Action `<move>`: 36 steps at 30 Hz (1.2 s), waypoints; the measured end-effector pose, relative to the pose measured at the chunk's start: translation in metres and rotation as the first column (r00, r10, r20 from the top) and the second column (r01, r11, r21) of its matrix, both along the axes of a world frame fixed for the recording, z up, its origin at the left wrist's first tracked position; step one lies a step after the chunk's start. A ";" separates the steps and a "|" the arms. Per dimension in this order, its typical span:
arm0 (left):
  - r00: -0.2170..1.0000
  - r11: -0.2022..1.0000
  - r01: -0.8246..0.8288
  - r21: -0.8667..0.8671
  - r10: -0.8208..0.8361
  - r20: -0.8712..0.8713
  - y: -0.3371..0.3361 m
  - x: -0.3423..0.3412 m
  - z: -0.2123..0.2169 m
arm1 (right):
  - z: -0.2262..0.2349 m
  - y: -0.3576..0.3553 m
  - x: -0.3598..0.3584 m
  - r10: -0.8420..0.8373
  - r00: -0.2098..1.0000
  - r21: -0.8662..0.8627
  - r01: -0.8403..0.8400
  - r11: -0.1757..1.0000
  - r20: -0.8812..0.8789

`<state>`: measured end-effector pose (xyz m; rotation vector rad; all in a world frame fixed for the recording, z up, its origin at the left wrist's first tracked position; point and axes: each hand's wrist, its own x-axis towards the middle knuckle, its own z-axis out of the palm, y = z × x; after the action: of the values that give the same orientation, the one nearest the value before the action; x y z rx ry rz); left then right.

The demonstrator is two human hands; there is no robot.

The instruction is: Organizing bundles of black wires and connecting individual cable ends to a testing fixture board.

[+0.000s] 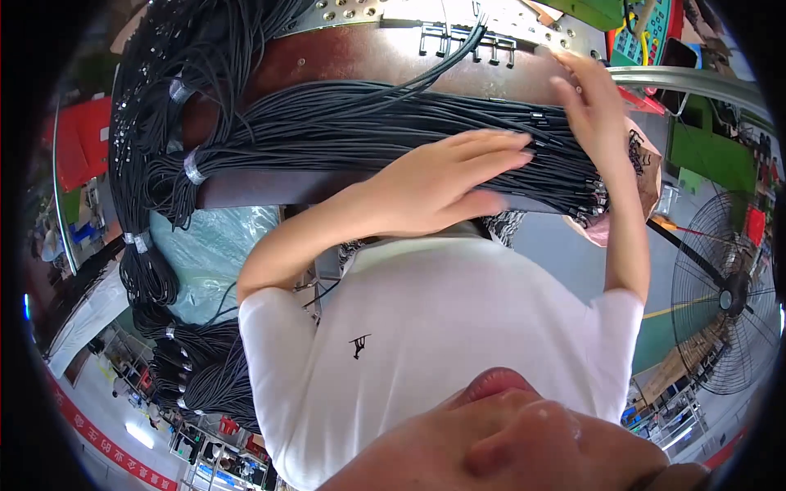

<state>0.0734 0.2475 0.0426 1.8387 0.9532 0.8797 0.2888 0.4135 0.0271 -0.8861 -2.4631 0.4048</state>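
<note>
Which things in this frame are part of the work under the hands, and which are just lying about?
In use:
- left hand, flat on the black cable bundle
- right hand, at the bundle's far end
- brown worktop
- metal fixture plate

Just about:
- tied cable bundles hanging at the side
- floor fan
- clear plastic bag

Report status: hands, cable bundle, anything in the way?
Left hand flat on black cable bundle. Right hand at bundle's connector end, fingers open. Nothing blocking.
</note>
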 end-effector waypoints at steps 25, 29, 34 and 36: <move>0.865 0.900 -0.432 0.056 0.431 -0.259 0.040 -0.045 -0.008 | 0.028 0.037 -0.054 0.324 0.760 -0.077 -0.342 0.936 0.563; 0.881 0.939 -0.313 0.142 0.343 -0.326 0.031 -0.048 0.009 | -0.045 0.071 -0.065 0.378 0.926 0.214 -0.367 0.905 -0.011; 0.906 0.996 0.001 -0.092 -0.040 -0.420 0.083 0.020 0.007 | -0.030 0.069 -0.089 0.232 0.969 -0.409 -0.177 0.895 0.088; 0.929 0.858 0.092 -0.505 -0.257 -0.267 0.124 0.068 0.014 | -0.028 0.077 -0.083 0.169 0.946 -0.472 -0.020 0.881 0.275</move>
<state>0.1409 0.3717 0.0565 1.6139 1.0704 0.1843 0.2061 0.4910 -0.0012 -1.0852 -2.7571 0.9948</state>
